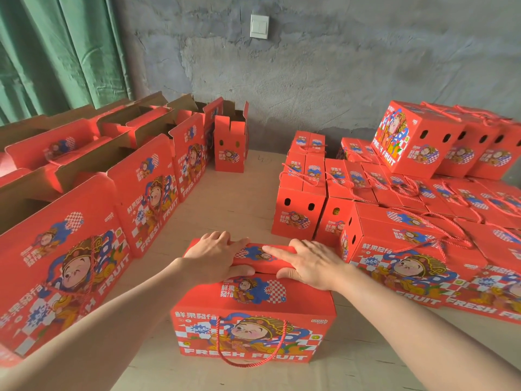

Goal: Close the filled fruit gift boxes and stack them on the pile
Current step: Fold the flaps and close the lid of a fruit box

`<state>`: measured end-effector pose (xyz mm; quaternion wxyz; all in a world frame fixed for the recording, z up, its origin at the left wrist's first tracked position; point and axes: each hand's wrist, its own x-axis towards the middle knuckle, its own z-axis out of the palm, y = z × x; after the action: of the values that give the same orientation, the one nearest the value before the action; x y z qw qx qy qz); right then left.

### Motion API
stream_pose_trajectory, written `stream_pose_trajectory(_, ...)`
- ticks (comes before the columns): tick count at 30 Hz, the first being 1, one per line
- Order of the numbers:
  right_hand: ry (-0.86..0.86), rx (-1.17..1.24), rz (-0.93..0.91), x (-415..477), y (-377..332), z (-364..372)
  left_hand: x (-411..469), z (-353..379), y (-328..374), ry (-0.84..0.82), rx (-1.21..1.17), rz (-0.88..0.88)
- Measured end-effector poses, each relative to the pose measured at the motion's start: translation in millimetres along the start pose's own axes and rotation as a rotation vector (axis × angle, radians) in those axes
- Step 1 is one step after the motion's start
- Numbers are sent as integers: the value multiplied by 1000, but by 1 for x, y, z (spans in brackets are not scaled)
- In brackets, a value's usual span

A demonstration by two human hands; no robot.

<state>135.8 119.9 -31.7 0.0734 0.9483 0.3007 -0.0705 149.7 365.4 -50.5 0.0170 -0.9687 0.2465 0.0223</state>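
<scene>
A red fruit gift box (253,331) with a cartoon figure and a red rope handle stands in front of me on the wooden surface. My left hand (217,256) lies on its far lid flap (260,256), fingers stretched over the top and the thumb under the flap's near edge. My right hand (307,263) presses flat on the same flap from the right, thumb at the seam. The near lid flap lies flat. A pile of shut boxes (423,193) fills the right side, several of them stacked at the back (417,139).
A row of open boxes (149,193) with raised flaps runs along the left, with one narrow open box (229,148) at the back. Bare wooden surface (239,198) lies between the two groups. A grey wall and a green curtain (56,52) stand behind.
</scene>
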Motion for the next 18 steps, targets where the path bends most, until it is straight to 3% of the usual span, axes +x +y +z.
stream_pose_trajectory(12, -48, 144, 49, 2, 6, 12, -3, 3, 1, -25, -12, -20)
stream_pose_trajectory(18, -71, 208, 2, -23, 34, 14, -2, -8, -14, -158, -37, 85)
